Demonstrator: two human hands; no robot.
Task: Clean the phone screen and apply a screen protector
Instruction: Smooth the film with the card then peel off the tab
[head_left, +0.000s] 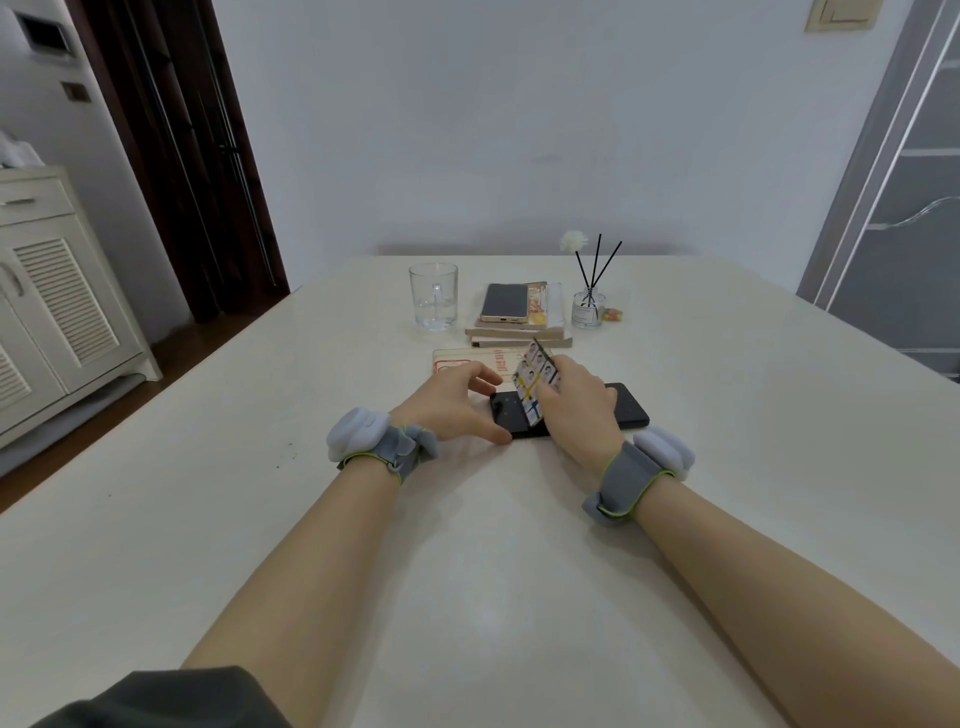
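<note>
A black phone (626, 405) lies flat on the white table (467, 545), long side toward me. My right hand (576, 410) grips a printed card (535, 384) that stands tilted on edge on the phone's screen. My left hand (457, 402) rests at the phone's left end, thumb on the near corner and fingers spread over the far corner. Much of the screen is hidden by both hands. I cannot tell whether a protector lies on the screen.
Behind the phone lies a flat paper package (467, 361). Further back a second phone (506, 303) rests on stacked books (519, 335), with a glass mug (434, 296) to the left and a reed diffuser (588, 306) to the right. A cabinet (52, 291) stands at far left.
</note>
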